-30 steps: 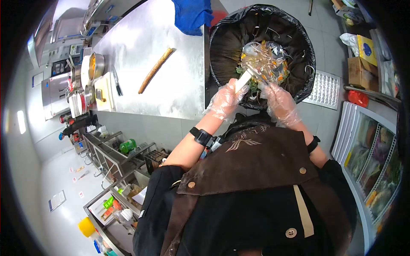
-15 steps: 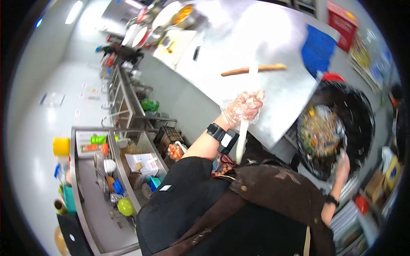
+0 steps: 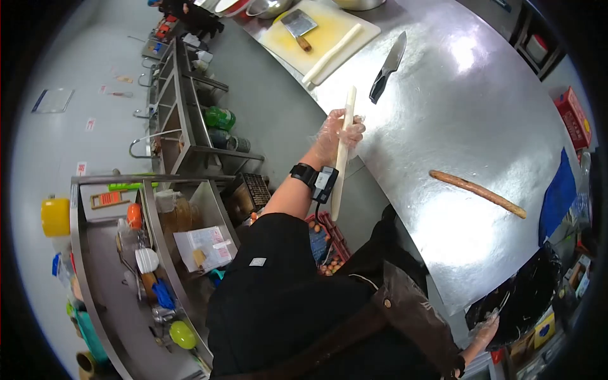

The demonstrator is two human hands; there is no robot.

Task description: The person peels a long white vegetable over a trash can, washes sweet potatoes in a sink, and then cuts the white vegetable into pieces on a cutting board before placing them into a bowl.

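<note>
**Asker:** What is your left hand doing?

**Me:** My left hand [image 3: 340, 131], in a thin clear glove, has its fingers wrapped around a long pale peeled root [image 3: 335, 190]. I grip it about a third of the way down. It stands nearly upright just left of the frame's centre. Its top end is over the edge of the steel counter [image 3: 456, 114], and its lower end hangs past the black wristband [image 3: 303, 173].

**Asker:** And your right hand?

**Me:** My right hand [image 3: 485, 330] is small and blurred at the lower right of the frame, against the rim of the black bin bag [image 3: 529, 294]. I cannot tell whether its fingers are spread or closed.

**Asker:** What lies on the counter?

**Me:** A knife [image 3: 386, 67] lies just up and right of the root's top end. Higher up, at the top centre, a yellowish cutting board [image 3: 288, 44] carries a cleaver [image 3: 297, 25] and a second pale stick [image 3: 332, 54]. An unpeeled brown root [image 3: 478, 194] lies by itself at centre right, well apart from my hands. A blue cloth [image 3: 557, 196] hangs at the right edge.
</note>
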